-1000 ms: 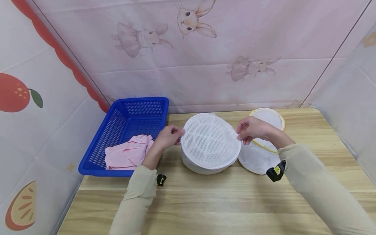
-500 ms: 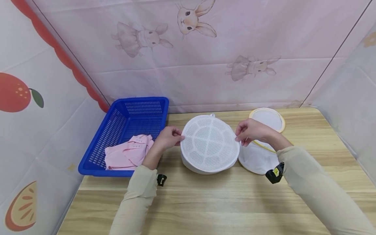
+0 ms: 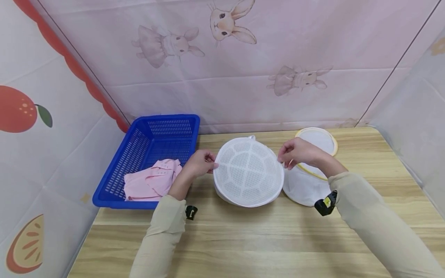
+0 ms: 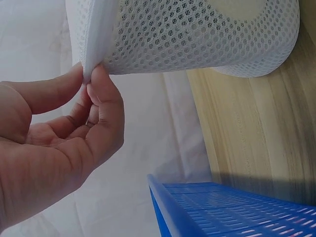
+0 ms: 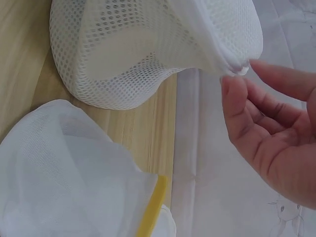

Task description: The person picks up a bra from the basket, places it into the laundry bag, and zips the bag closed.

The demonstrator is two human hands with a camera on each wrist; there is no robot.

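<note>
A round white mesh laundry bag (image 3: 248, 173) stands on the table, its round top facing the head camera. At its left rim my left hand (image 3: 201, 164) pinches the edge between thumb and index finger. In the left wrist view that hand (image 4: 69, 123) holds the white edge band, with the mesh side wall (image 4: 163, 37) hanging beside it. On the opposite side my right hand (image 3: 298, 152) pinches the rim by its fingertips. The right wrist view shows thumb and index finger of this hand (image 5: 276, 113) at the white zipper edge of the bag (image 5: 118, 54).
A blue plastic basket (image 3: 139, 133) stands at the left, with a folded pink shirt (image 3: 153, 179) inside. Behind my right hand lies a white bag with yellow trim (image 3: 307, 187), its round lid (image 3: 318, 141) laid back. A printed curtain (image 3: 243, 100) hangs behind the wooden table (image 3: 264, 243).
The bag's top has tilted and shifted slightly toward the front, and its rim looks rounder. My right hand has moved a little left along the rim. The basket and yellow-trimmed bag stay put.
</note>
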